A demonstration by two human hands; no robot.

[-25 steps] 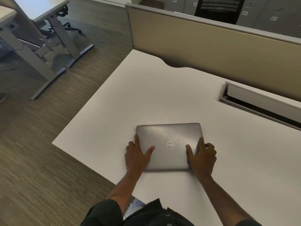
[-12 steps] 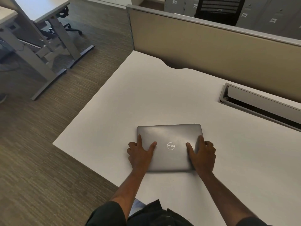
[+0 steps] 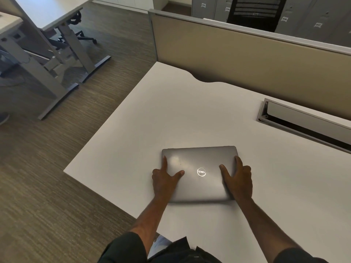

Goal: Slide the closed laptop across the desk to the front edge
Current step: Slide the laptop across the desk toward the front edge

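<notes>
A closed grey laptop [image 3: 199, 162] with a round logo lies flat on the white desk [image 3: 171, 114], a short way in from the near edge. My left hand [image 3: 165, 179] grips its near left corner, thumb on the lid and fingers along the left side. My right hand [image 3: 238, 181] holds the near right corner the same way. The laptop's near edge looks blurred.
A tan partition [image 3: 247, 59] closes off the desk's far side. An open cable tray [image 3: 303, 120] sits in the desk at the far right. The desk's left edge drops to carpet, where other desks' grey legs [image 3: 62, 54] stand at the far left.
Both hands and the laptop have shifted only slightly; the laptop sits a little nearer to me, and my grip on the two near corners is unchanged.
</notes>
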